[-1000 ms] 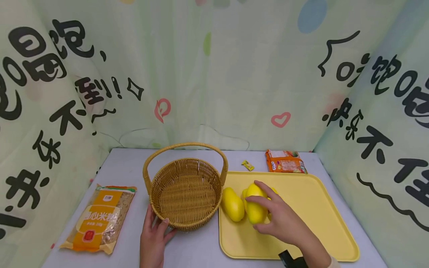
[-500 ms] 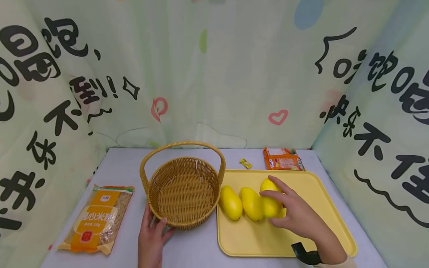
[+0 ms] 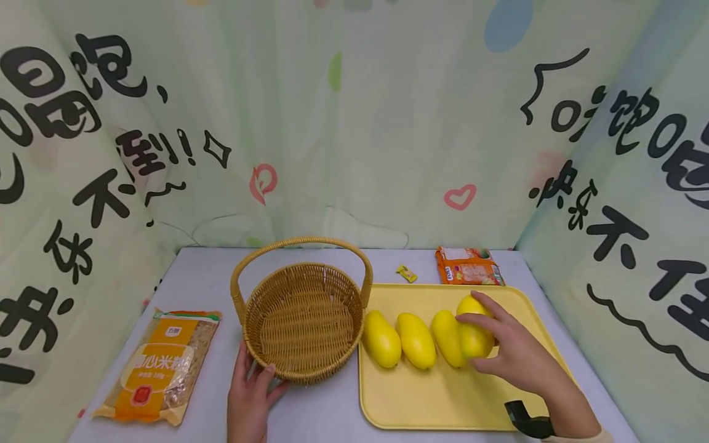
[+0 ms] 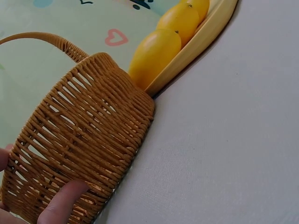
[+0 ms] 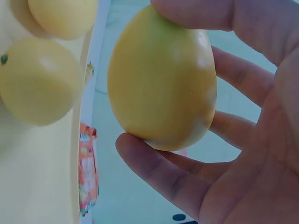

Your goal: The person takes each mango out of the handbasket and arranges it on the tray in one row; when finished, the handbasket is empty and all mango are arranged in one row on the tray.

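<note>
In the head view, my right hand (image 3: 512, 351) holds a yellow mango (image 3: 474, 335) over the right half of the yellow tray (image 3: 421, 400). Thumb and fingertips grip its sides in the right wrist view, and the mango (image 5: 163, 84) shows a greenish tint near the thumb. Three other mangoes lie in a row on the tray: one at the left rim (image 3: 382, 338), one beside it (image 3: 416, 341), and a third (image 3: 447, 338) partly covered by the held one. My left hand (image 3: 252, 394) rests on the outside of a wicker basket (image 3: 307, 320), thumb (image 4: 65, 203) against its wall; some fingers are hidden.
A bag of grain-like food (image 3: 157, 366) lies left of the basket. Behind the tray are an orange snack packet (image 3: 469, 266) and a small yellow wrapped sweet (image 3: 407, 273). The basket's tall handle (image 3: 301, 240) arches above it, and its right side adjoins the tray. Printed curtains enclose the table.
My right hand has carried the mango rightward along the row, uncovering the mangoes on the tray behind it. My left hand stays at the basket. The head view has shifted slightly.
</note>
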`<state>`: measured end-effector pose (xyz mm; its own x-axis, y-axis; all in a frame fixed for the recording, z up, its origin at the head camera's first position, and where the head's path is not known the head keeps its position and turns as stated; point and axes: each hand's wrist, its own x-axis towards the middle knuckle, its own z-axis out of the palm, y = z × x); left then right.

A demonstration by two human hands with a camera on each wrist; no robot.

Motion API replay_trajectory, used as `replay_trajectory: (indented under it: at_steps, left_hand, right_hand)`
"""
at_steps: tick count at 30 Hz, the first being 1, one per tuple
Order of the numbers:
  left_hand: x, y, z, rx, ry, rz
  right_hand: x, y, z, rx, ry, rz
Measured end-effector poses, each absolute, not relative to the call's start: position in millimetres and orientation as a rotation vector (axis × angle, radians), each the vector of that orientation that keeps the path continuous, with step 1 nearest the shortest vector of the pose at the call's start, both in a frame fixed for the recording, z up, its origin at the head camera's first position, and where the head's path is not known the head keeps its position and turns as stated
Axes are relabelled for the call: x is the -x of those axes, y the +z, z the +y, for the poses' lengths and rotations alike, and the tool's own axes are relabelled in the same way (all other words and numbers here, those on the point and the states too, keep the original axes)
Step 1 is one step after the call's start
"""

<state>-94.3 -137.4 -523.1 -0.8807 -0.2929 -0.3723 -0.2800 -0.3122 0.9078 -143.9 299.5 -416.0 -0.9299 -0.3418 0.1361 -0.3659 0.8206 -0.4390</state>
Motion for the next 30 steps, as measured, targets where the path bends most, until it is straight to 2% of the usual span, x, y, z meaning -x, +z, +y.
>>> replay_trajectory:
  at_steps: [30]
  left_hand:
    - [96, -525, -138, -0.773, -2.411, -1.840]
  right_hand:
    - [162, -444, 342, -0.464, 0.690, -3.102]
